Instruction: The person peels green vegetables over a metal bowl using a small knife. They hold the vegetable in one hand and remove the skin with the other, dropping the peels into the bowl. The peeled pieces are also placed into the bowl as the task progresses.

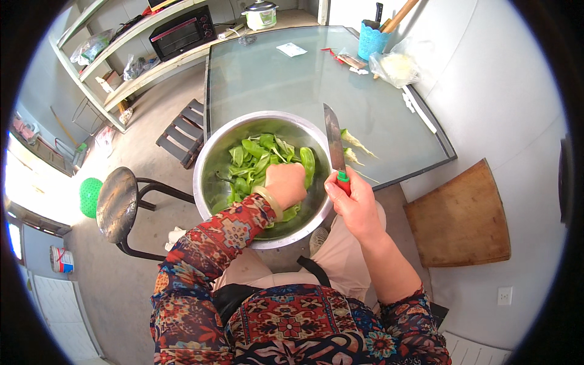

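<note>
A wide stainless steel basin (207, 150) stands before me, partly over the table's near edge. Cut green peppers and pepper pieces (262, 157) lie in it, and one long green pepper (307, 164) leans near its right side. My left hand (286, 182), with a pale bangle at the wrist, reaches down into the basin among the peppers; its fingertips are hidden. In my right hand (353, 200) is a kitchen knife (335, 141) with a red and green handle, its blade pointing up and away beside the basin's right rim.
Pepper cores (356, 141) lie on the glass-topped table (255, 73). Farther back are red chillies (333, 55), a blue utensil basket (372, 41) and a plastic bag (397, 68). A round stool (117, 205) stands left, and a wooden board (461, 219) leans on the right wall.
</note>
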### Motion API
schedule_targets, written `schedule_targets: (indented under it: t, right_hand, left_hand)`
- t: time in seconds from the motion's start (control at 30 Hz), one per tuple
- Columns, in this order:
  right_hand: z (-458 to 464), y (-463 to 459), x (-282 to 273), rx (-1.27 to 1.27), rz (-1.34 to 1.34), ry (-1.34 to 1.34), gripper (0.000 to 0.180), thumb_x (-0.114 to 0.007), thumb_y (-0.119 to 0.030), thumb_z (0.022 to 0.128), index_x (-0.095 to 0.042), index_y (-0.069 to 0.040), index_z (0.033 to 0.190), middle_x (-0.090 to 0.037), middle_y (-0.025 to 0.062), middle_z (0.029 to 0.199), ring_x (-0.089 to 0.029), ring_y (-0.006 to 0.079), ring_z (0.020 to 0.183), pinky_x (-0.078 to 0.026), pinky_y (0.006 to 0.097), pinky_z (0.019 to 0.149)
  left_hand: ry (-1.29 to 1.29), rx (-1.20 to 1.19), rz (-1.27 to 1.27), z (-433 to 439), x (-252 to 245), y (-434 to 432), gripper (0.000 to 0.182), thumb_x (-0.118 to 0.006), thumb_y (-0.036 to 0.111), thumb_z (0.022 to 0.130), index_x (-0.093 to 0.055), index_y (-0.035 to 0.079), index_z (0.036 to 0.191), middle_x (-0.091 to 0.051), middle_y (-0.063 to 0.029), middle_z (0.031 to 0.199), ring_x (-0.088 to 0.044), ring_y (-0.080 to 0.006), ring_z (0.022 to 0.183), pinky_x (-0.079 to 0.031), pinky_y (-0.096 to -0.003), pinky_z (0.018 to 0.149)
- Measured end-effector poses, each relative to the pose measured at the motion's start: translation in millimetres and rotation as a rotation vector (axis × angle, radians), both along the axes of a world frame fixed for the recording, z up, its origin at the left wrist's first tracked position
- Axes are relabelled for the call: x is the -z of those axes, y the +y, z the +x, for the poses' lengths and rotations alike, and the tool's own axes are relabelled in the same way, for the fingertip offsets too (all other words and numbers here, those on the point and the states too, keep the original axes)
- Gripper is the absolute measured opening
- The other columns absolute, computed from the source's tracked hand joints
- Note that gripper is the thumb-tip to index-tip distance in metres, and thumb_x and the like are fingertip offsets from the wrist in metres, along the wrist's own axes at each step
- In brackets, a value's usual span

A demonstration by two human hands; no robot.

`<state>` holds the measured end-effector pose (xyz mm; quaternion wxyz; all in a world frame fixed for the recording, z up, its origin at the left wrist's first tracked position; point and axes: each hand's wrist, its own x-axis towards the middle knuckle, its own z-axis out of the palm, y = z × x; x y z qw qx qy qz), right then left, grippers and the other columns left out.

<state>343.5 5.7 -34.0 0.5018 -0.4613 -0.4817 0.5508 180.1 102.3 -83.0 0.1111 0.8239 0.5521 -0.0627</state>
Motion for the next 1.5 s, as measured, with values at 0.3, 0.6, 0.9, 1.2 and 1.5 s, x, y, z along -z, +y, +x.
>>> schedule_targets:
  t: [0.3,0.6,0.9,1.2,1.5]
  right_hand:
    - [4,1,4,0.014,0.064,0.02,0.012,-0.061,-0.012,0.1,-0.054,-0.003,0.097,-0.049,-0.0041,0.076,-0.037,0.0021,0.062,-0.03,0.0206,0.053]
    - [-2,1,2,0.022,0.04,-0.011,0.013,-0.063,-0.011,0.098,-0.056,0.0,0.095,-0.054,-0.0023,0.075,-0.044,0.0047,0.068,-0.036,0.0226,0.06]
    - [-10,3,-1,0.007,0.034,-0.077,0.015,-0.064,-0.012,0.098,-0.057,0.001,0.096,-0.056,-0.0006,0.075,-0.046,0.0059,0.069,-0.039,0.0241,0.062]
    - [-26,8,1,-0.05,0.025,-0.067,0.015,-0.065,-0.01,0.097,-0.056,0.001,0.095,-0.059,0.0004,0.08,-0.047,0.0049,0.073,-0.042,0.0237,0.064]
    - [-54,14,3,-0.108,0.12,-0.156,0.013,-0.062,-0.016,0.1,-0.057,-0.004,0.098,-0.052,-0.0035,0.074,-0.041,0.0034,0.06,-0.032,0.0218,0.052]
  left_hand:
    - [-0.901,-0.109,-0.264,-58,-92,11,0.036,-0.075,0.021,0.081,-0.069,-0.005,0.105,-0.071,-0.0058,0.096,-0.065,-0.0134,0.09,-0.049,-0.0284,0.083]
    - [-1.578,-0.221,-0.441,-106,-140,5,0.028,-0.066,0.023,0.093,-0.067,0.0,0.109,-0.071,-0.0076,0.101,-0.067,-0.0162,0.092,-0.05,-0.0301,0.09]
    - [-1.89,-0.204,-0.493,-126,-139,6,0.033,-0.059,0.027,0.098,-0.062,-0.001,0.115,-0.07,-0.0149,0.101,-0.068,-0.0258,0.097,-0.051,-0.0387,0.093]
    - [-1.861,-0.12,-0.361,-133,-162,-14,0.038,-0.057,0.029,0.098,-0.059,-0.003,0.12,-0.068,-0.0124,0.095,-0.066,-0.0233,0.093,-0.051,-0.0357,0.088]
    - [-0.943,-0.111,0.151,-155,-162,-39,0.046,-0.074,0.029,0.083,-0.063,-0.001,0.116,-0.067,-0.0117,0.093,-0.065,-0.0184,0.086,-0.052,-0.0315,0.078]
